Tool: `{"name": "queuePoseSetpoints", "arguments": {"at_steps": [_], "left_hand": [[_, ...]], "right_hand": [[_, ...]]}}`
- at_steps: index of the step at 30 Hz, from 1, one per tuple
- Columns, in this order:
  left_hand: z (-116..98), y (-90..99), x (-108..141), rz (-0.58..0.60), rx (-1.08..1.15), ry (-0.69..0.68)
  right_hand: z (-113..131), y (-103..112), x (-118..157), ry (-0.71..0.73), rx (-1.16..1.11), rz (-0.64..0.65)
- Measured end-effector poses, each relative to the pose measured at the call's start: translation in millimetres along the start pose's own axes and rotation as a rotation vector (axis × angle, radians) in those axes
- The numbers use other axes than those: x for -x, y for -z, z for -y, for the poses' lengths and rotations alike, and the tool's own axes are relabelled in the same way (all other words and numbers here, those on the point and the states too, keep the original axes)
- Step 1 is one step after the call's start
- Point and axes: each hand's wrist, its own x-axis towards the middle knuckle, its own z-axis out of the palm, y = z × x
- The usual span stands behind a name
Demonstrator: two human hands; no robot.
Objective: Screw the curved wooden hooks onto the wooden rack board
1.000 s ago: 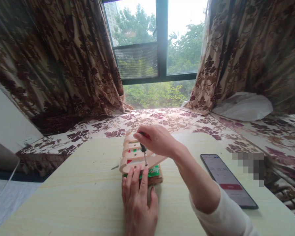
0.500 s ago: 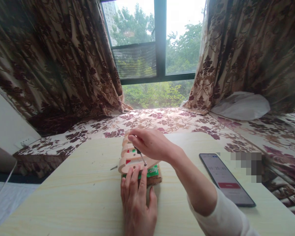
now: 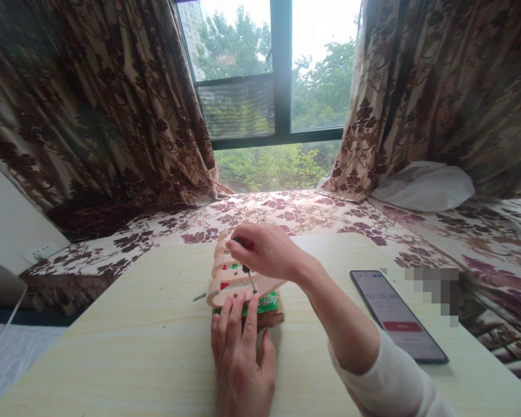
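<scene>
My right hand [image 3: 267,249] is closed round the dark handle of a screwdriver [image 3: 250,277]. Its metal shaft slants down to a screw spot on a pale wooden piece [image 3: 230,297] with several curved slats. That piece lies over a green and red package [image 3: 269,302] on a brown block [image 3: 272,318]. My left hand [image 3: 245,359] lies flat against the near side, fingers stretched out. Its fingertips touch the front edge of the wood, and the thumb stays apart at the right. Part of the wooden piece is hidden behind my right hand.
A phone [image 3: 399,318] with a timer on its screen lies on the pale table [image 3: 147,341] to the right. A thin dark pointed thing [image 3: 199,297] sticks out left of the wood. Behind are a floral-covered ledge [image 3: 278,208], curtains and a window.
My right hand has turned slightly on the screwdriver, and more of the dark handle shows. My left hand keeps its place on the wooden piece. The whole view has shifted a little.
</scene>
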Motion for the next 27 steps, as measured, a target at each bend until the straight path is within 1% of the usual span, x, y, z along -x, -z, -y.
{"name": "queuePoseSetpoints", "arguments": {"at_steps": [3,10,14,16,20,22,24,27], "left_hand": [[0.0,0.3,0.5,-0.004,0.000,-0.002],[-1.5,0.1,-1.3,-0.014,-0.004,-0.009],[-1.0,0.2,-1.2,-0.012,-0.010,-0.016],[-0.7,0.5,-1.1,-0.012,-0.008,-0.019],[-0.8,1.3,-1.3,-0.011,-0.007,-0.017],[-1.1,1.7,-1.7,-0.007,-0.007,-0.018],[-1.4,2.0,-1.9,-0.007,-0.008,-0.021],[-1.4,1.8,-1.5,-0.014,-0.010,-0.021]], "right_hand": [[-0.5,1.0,-0.4,0.015,-0.030,0.014],[-4.0,-4.0,-4.2,-0.085,0.064,-0.038],[-7.6,-3.4,-2.3,-0.058,0.026,-0.054],[-8.7,-0.7,-0.9,-0.015,-0.019,-0.027],[-8.6,3.8,0.4,0.049,-0.130,0.075],[-8.9,3.3,0.2,0.067,-0.155,0.091],[-10.3,1.0,-0.8,0.061,-0.136,0.057],[-12.7,-2.9,-2.9,0.000,-0.063,-0.023]]}}
